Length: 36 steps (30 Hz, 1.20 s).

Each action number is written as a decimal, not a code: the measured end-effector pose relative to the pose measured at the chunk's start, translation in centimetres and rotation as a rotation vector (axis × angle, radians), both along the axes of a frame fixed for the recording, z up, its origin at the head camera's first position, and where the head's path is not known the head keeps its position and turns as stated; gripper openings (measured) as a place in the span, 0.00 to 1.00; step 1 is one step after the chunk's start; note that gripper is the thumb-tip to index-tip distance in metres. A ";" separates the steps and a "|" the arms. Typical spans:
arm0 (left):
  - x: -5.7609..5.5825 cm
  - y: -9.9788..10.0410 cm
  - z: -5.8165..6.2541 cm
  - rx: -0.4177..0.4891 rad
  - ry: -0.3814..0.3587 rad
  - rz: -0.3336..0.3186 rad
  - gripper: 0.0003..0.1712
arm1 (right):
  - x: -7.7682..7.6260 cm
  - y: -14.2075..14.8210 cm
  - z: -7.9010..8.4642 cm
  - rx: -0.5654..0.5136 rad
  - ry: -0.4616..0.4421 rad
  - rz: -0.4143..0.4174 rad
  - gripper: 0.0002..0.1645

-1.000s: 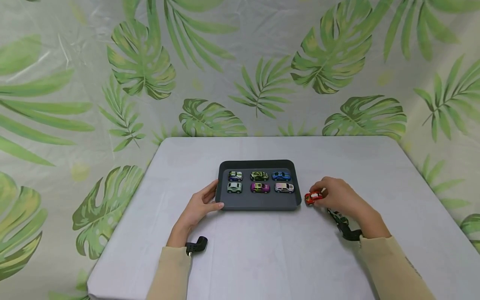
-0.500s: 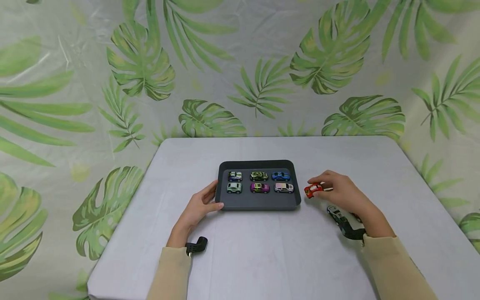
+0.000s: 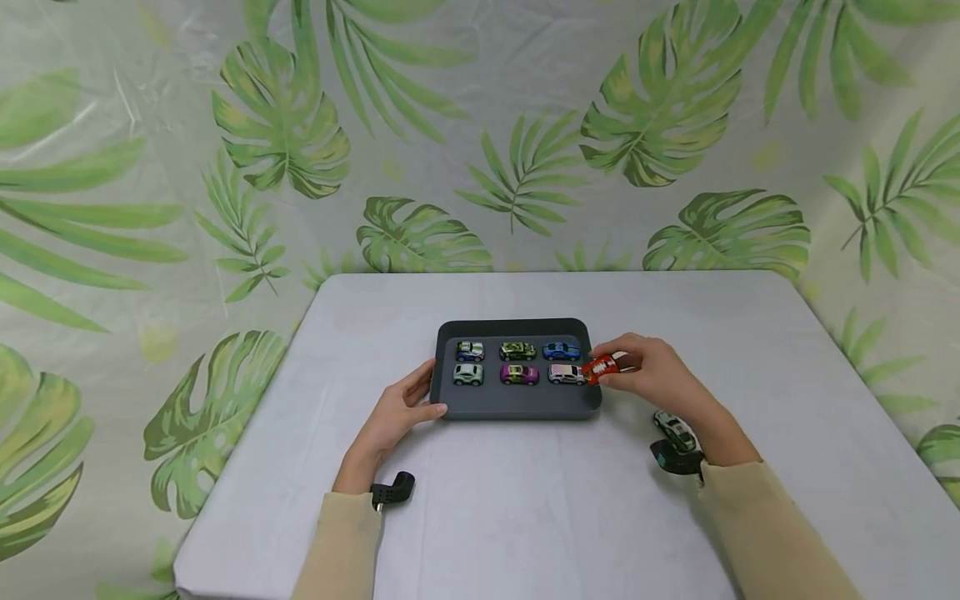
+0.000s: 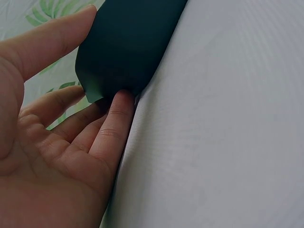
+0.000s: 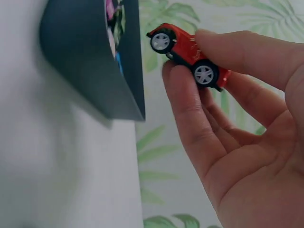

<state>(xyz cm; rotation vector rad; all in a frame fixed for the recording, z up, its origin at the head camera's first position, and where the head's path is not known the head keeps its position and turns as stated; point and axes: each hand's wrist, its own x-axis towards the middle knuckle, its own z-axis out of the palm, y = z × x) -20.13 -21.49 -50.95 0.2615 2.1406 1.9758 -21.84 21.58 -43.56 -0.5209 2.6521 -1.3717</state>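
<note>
The right hand [image 3: 654, 371] pinches a red toy car [image 3: 602, 368] raised at the right edge of a gray tray [image 3: 517, 407] holding six small cars [image 3: 519, 375], as the left hand [image 3: 396, 414] grips its left side.

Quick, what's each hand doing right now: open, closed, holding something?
Left hand: holding the dark gray tray at its left end.
Right hand: closed, pinching a red toy car between thumb and fingers.
</note>
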 end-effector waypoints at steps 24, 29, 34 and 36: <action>0.1 0.0 0.4 0.002 -0.025 -0.012 0.52 | -0.5 -7.1 0.0 -0.237 -0.132 0.140 0.19; 0.1 0.0 0.4 -0.002 -0.029 -0.015 0.52 | -0.7 -8.5 -0.5 -0.267 -0.142 0.122 0.18; 0.1 0.0 0.4 -0.011 -0.028 -0.004 0.52 | -0.9 -10.0 -0.9 -0.243 -0.119 0.075 0.18; 0.2 0.0 0.4 -0.017 -0.024 -0.002 0.52 | -1.0 -10.7 -1.1 -0.207 -0.087 0.057 0.17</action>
